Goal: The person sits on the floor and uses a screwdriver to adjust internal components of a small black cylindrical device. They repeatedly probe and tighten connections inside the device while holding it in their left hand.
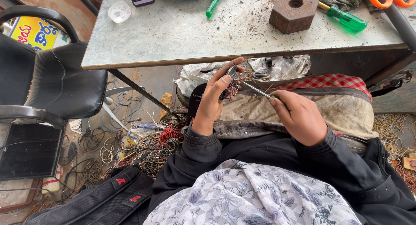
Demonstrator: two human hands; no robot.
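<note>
Left hand: my left hand [213,99] has its fingers clamped on a small wire-wound part [230,84], held below the bench's near edge.
Right hand: my right hand [300,118] is closed on a thin screwdriver [256,90], tip at the part.
Progress: I judge the windings mostly still on; picking seems barely begun.
Bench: grey metal bench [182,38], dusty; rusty block [294,10] and green screwdriver [344,17] toward the far right corner.
Room: tangled wire scrap [147,147] on the floor, black chair [60,82] off the bench's left edge.
</note>
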